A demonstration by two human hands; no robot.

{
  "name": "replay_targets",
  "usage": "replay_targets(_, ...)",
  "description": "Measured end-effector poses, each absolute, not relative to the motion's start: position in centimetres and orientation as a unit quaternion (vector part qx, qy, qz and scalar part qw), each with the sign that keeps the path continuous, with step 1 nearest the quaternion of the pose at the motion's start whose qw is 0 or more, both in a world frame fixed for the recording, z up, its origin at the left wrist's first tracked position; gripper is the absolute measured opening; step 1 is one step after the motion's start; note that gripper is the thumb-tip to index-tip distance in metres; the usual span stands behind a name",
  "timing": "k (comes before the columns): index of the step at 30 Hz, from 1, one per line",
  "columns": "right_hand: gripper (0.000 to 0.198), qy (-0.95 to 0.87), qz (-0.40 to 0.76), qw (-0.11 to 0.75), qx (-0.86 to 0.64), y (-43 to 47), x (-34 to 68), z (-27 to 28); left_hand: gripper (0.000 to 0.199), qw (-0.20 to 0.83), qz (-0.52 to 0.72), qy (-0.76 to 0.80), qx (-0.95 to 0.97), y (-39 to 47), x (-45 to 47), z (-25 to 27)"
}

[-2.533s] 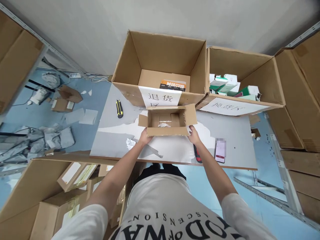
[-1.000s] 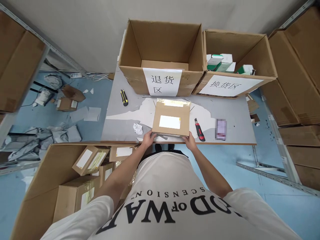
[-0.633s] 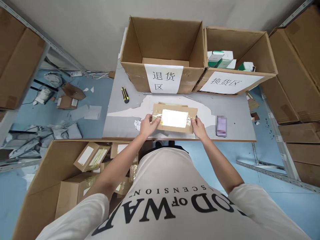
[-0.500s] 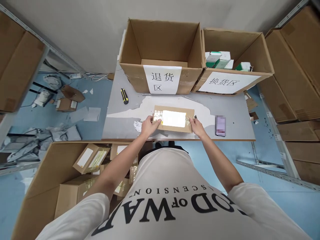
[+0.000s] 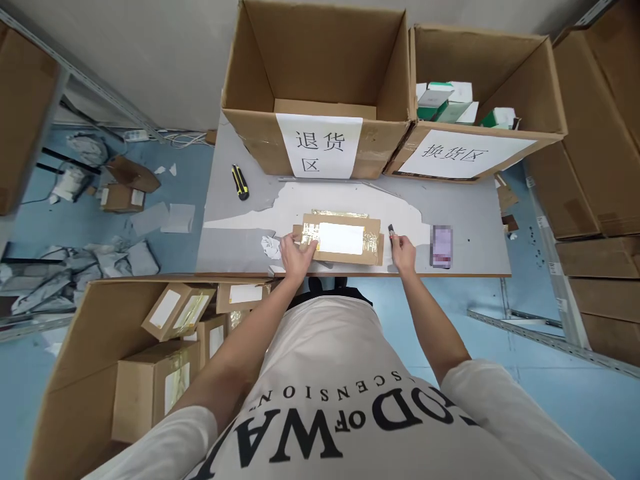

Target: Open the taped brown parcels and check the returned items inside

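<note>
A small flat cardboard box (image 5: 373, 250) with a white label and shiny tape lies near the table's front edge. My left hand (image 5: 299, 257) grips its left end, thumb on top and fingers at the side. Just off the box's right end, my right hand (image 5: 403, 253) is closed around a small dark-tipped tool (image 5: 391, 229); most of it is hidden in the fingers, so its kind is unclear. Crumpled white paper (image 5: 271, 247) lies beside my left hand. A phone (image 5: 442, 247), its screen blurred, rests to the right of my right hand.
A yellow-and-black box cutter (image 5: 240, 182) lies at the table's left. Behind stand two open cartons with paper signs, the left carton (image 5: 250, 137) and the right carton (image 5: 540, 143), which holds green-and-white boxes (image 5: 450, 103). A big carton (image 5: 65, 373) of parcels stands front left.
My right hand has let go of the box's right end and moved slightly right with the dark-tipped tool. The box has tipped, showing a taped back edge. The view has shifted slightly.
</note>
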State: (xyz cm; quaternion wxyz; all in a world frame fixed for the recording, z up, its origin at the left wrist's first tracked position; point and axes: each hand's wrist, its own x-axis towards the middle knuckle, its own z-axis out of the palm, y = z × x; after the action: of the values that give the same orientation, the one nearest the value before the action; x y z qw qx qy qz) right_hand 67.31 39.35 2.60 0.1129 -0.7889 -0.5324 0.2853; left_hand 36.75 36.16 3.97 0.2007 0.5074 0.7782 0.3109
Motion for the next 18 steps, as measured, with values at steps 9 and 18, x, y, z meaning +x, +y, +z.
replay_targets(9, 0.055, -0.54, 0.274, -0.067, -0.793, 39.2, 71.5, -0.6, 0.037, 0.126, 0.153, 0.606, 0.77, 33.6, 37.9, 4.8)
replay_targets(18, 0.059, -0.817, 0.264, 0.058, -0.51, 41.9, 63.5, 11.3, 0.05, 0.129, 0.134, 0.605, 0.774, 32.2, 38.2, 2.9)
